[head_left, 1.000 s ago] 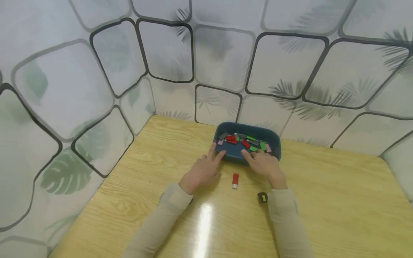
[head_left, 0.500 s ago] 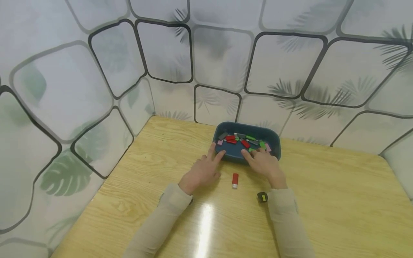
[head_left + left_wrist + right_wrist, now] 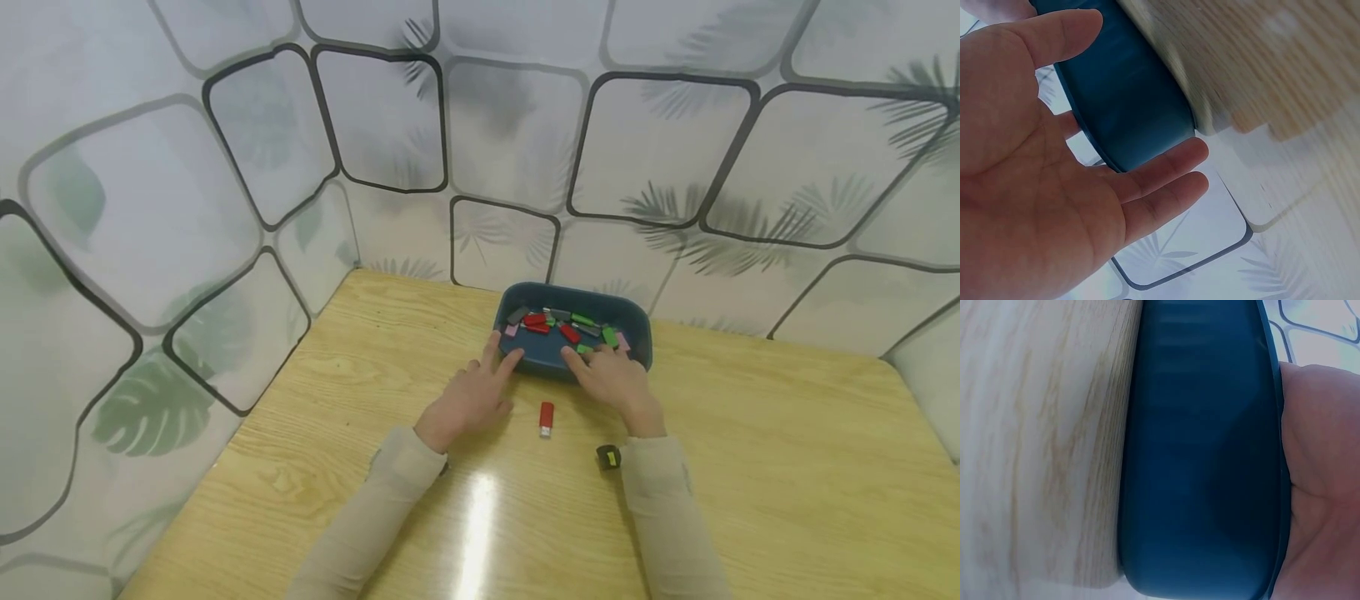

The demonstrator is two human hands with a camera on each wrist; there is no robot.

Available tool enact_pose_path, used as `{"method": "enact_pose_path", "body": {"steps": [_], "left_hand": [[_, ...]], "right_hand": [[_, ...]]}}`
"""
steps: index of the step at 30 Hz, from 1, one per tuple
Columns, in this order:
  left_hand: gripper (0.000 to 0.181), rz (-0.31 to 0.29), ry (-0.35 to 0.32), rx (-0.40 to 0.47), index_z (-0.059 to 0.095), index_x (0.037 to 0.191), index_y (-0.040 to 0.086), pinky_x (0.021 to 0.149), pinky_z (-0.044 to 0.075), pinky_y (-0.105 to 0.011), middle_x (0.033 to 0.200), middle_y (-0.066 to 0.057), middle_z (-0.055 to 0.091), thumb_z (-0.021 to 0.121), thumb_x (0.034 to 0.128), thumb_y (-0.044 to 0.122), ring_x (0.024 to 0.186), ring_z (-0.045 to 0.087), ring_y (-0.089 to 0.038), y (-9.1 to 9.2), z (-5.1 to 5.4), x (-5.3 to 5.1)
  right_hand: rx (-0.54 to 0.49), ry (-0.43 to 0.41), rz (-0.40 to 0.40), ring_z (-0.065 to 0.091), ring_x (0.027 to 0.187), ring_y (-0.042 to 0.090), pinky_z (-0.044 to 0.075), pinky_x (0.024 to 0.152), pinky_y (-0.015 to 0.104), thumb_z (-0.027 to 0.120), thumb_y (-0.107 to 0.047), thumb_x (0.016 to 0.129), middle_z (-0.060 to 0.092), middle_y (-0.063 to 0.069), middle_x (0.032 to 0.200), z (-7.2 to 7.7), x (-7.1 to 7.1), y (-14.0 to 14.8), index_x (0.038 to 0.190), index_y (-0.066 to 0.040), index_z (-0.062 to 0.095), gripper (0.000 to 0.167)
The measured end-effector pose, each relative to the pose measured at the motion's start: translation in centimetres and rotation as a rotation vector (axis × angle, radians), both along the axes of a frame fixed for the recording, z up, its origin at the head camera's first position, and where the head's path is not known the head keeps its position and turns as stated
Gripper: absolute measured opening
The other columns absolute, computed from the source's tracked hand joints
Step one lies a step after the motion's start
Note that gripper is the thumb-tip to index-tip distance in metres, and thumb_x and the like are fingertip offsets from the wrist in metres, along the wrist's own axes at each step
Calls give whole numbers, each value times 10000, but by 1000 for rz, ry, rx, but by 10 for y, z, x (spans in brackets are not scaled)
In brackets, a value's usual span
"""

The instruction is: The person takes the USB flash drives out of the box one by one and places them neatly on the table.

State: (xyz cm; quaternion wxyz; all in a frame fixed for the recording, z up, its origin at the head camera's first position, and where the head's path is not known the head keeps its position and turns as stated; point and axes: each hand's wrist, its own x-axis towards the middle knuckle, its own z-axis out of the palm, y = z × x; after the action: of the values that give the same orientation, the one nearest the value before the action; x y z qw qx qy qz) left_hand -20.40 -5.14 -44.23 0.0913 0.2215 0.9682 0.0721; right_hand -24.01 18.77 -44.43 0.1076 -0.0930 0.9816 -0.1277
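Observation:
A dark blue plastic basin (image 3: 543, 367) stands on the table and holds several USB flash drives in red, green, grey and pink, among them a red one (image 3: 570, 333) and a green one (image 3: 609, 337). My left hand (image 3: 468, 400) is at the basin's front left corner, index finger and thumb near the rim, nothing held; two outstretched fingers (image 3: 1169, 164) show beside the basin wall in the left wrist view. Over the front right rim lies my right hand (image 3: 618, 387), thumb extended, other fingertips partly hidden inside near a green drive. Its palm (image 3: 1322, 475) lies against the rim.
Another red USB flash drive (image 3: 547, 419) lies on the wooden table (image 3: 765, 467) in front of the basin, metal plug toward me. A small black device with a yellow mark (image 3: 609, 457) is at my right wrist. A patterned wall (image 3: 510, 133) rises behind.
Both hands, the basin and the red flash drive on the table stay where they were. Only the head view has shifted very slightly.

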Motion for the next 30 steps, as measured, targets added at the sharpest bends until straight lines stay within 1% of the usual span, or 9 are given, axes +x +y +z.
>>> {"method": "enact_pose_path", "body": {"steps": [8,13,21,27,29,30], "left_hand": [[771,3,-6,4,141,1596,208,901,525,-468,1648,-192,-53,599,993,351,1167,550,-375,0,-4,-1],[770,-1,4,-2,145,1595,206,897,525,-466,1647,-194,-40,602,991,349,1163,554,-376,0,-5,-2],[762,-4,7,8,154,1593,190,905,522,-466,1646,-199,-36,600,993,337,1155,554,-374,0,-3,0],[772,-4,21,-7,146,1593,188,871,534,-458,1642,-214,-39,601,991,350,1144,563,-375,0,-3,-1],[773,-4,20,-12,145,1594,189,863,537,-455,1642,-216,-40,601,991,350,1141,565,-374,0,-2,-1],[773,-4,18,-14,144,1594,190,863,537,-455,1642,-216,-41,599,991,352,1141,565,-374,0,-2,-1]], "right_hand": [[-9,-20,-12,485,1243,520,427,928,665,168,-652,1018,477,288,1424,1,1,0,1299,-19,642,839],[-16,-29,-29,492,1239,517,432,925,661,182,-648,1018,480,288,1418,2,2,0,1253,-7,669,838],[-2,-16,-37,508,1218,506,446,906,653,206,-632,1023,514,312,1352,2,1,-1,1193,14,687,823],[-5,-2,-46,558,1149,504,468,872,642,227,-626,1023,554,319,1290,2,1,-1,1146,18,701,809],[-11,5,-49,585,1104,492,480,843,633,246,-620,1024,583,301,1244,2,1,-1,1093,2,718,783],[-18,11,-52,612,1056,470,493,811,617,262,-616,1023,617,276,1183,1,0,-1,1026,-14,732,764]]}}
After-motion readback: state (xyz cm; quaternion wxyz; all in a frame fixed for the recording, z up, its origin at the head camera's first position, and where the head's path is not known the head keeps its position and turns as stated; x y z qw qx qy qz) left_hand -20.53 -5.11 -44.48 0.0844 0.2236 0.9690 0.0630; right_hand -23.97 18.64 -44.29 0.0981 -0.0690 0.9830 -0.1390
